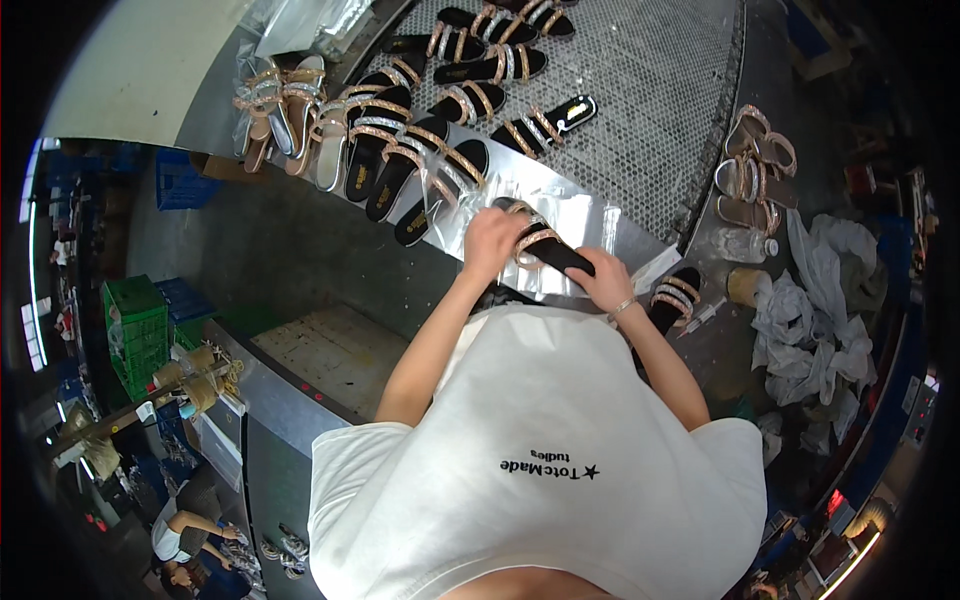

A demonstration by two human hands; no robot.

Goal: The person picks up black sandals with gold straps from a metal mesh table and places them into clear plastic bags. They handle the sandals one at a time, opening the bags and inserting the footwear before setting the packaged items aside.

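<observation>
Close in front of my body, a black-soled sandal (562, 256) with glittery rose-gold and silver straps is held between my two hands. My left hand (493, 242) is closed at its strap end, the fingertips partly hidden by the straps and a little blurred. At the other end of the sole, my right hand (607, 283) grips the edge, its thumb on the black insole. Beneath the sandal lies shiny metal sheet (590, 215) at the table edge. Clear plastic film (452, 190) lies beside my left hand.
Several similar sandals (480, 65) lie on the perforated grey tabletop (640, 110) and along its left edge. At right are more sandals (745, 180), a clear bottle (742, 245), a tape roll (742, 286) and crumpled plastic bags (810, 325). One sandal (675, 298) lies near my right wrist.
</observation>
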